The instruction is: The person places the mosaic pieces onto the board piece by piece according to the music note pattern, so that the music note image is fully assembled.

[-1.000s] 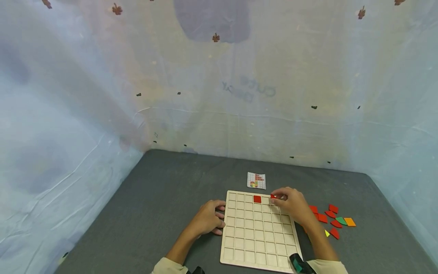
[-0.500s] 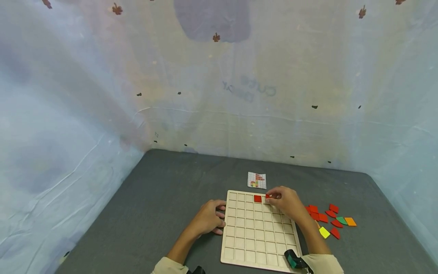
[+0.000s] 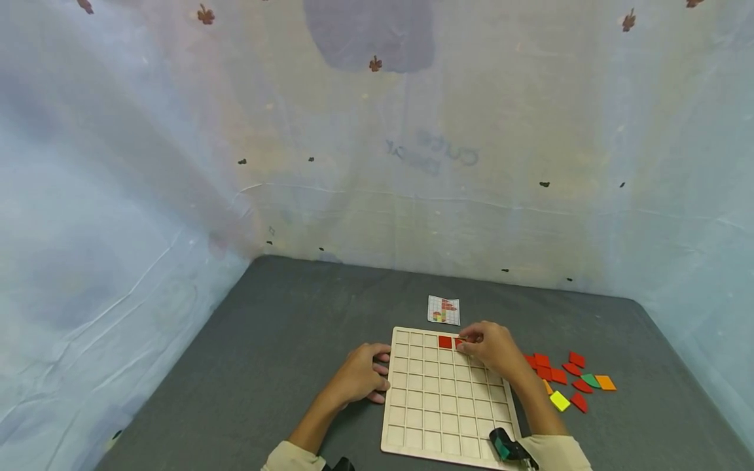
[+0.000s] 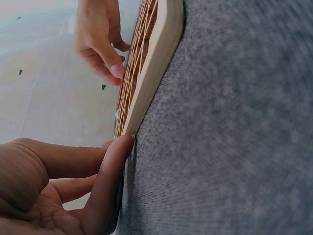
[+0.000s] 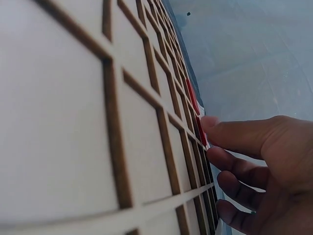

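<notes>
A pale wooden grid board (image 3: 432, 405) lies on the dark table. In its far row sits a red square tile (image 3: 444, 342). Just right of that, a second red tile (image 3: 459, 343) lies in or at the adjoining cell, partly covered by fingers. My right hand (image 3: 490, 343) pinches this tile; in the right wrist view the thumb and index finger (image 5: 222, 155) are at its two ends. My left hand (image 3: 356, 374) rests against the board's left edge with relaxed fingers. In the left wrist view its thumb (image 4: 115, 156) touches the wooden rim.
A small printed pattern card (image 3: 444, 310) lies beyond the board. Right of the board are several loose tiles: red ones (image 3: 558, 375), a yellow one (image 3: 559, 401), a green one (image 3: 591, 380) and an orange one (image 3: 605, 383). A pale fabric wall (image 3: 377, 216) stands behind the table.
My right hand has moved left along the far row and lowered the pinched red tile beside the red square. The left hand has stayed at the board's edge.
</notes>
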Demonstrator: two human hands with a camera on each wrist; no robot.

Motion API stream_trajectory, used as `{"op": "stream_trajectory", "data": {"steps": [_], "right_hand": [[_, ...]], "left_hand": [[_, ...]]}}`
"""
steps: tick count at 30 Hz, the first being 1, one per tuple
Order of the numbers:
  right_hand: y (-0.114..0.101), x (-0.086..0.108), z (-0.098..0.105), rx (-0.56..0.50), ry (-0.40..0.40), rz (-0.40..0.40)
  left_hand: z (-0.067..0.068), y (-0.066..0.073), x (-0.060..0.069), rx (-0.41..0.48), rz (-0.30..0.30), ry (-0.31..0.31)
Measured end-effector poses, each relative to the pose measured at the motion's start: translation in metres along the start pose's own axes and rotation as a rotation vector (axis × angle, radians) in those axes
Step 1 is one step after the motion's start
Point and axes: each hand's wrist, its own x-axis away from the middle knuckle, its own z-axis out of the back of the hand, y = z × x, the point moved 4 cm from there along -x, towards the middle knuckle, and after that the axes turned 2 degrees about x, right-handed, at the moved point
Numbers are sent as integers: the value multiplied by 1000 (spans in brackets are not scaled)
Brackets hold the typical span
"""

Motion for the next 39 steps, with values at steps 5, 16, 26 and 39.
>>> {"op": "stream_trajectory", "data": {"steps": [5, 16, 26, 39], "right_hand": [[2, 1, 0, 4, -6, 11], [0, 1, -2, 7, -25, 31], [1, 12, 12, -45, -3, 52], [19, 26, 33, -9, 57, 61]], "left_hand": [[-1, -1, -1, -14, 2, 3], [-1, -1, -1, -15, 14, 1], [0, -1, 0, -11, 1, 5], [-1, -1, -1, -18, 24, -1]]}}
